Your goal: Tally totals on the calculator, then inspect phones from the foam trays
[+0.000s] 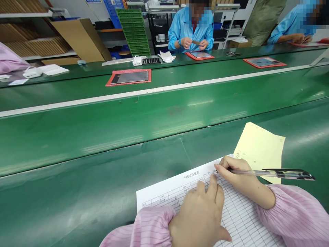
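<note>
Pen (pixel 272 174) is pinched in the right hand (pixel 239 178), the left hand (pixel 199 214) lying fingers-parted on a form (pixel 241 216).

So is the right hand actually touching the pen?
Touching. The head view shows the right hand holding the pen between thumb and fingers, near the writing tip.

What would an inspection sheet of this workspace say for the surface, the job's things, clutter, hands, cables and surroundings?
Surface: near bench green, glossy, reflecting light.
Job's things: printed form on the bench; pen, its tip at the form's upper part.
Clutter: yellow paper with faint marks, beside the form.
Hands: left hand lies on the form; right hand grips the pen.
Cables: none clear; too small to tell around the white item opposite.
Surroundings: two people in blue opposite; red pads under dark panels; shelves.
</note>
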A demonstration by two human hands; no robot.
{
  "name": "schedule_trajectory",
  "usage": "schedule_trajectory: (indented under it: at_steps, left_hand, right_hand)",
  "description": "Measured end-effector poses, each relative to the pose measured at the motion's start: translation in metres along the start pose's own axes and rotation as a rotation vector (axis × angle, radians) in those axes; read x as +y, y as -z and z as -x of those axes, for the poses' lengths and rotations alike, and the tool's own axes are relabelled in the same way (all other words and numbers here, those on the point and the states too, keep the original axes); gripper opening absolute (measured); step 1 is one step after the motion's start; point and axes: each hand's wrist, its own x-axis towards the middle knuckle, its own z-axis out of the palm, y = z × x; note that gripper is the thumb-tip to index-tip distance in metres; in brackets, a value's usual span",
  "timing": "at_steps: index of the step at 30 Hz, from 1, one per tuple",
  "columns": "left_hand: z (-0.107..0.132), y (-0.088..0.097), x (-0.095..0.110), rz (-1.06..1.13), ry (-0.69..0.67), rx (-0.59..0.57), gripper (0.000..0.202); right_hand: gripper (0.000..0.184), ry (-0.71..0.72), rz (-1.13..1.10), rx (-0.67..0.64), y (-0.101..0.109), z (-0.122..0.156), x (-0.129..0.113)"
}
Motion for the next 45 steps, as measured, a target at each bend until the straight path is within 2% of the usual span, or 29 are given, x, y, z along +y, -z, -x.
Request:
schedule_trajectory:
  at_steps: [45]
  left_hand:
    - [0.0003,0.0021,0.0000,0.039,0.013,-0.027,0.084]
  right_hand:
    - [0.033,-0.007,0.023,-0.009,-0.0003,0.0008,0.0017]
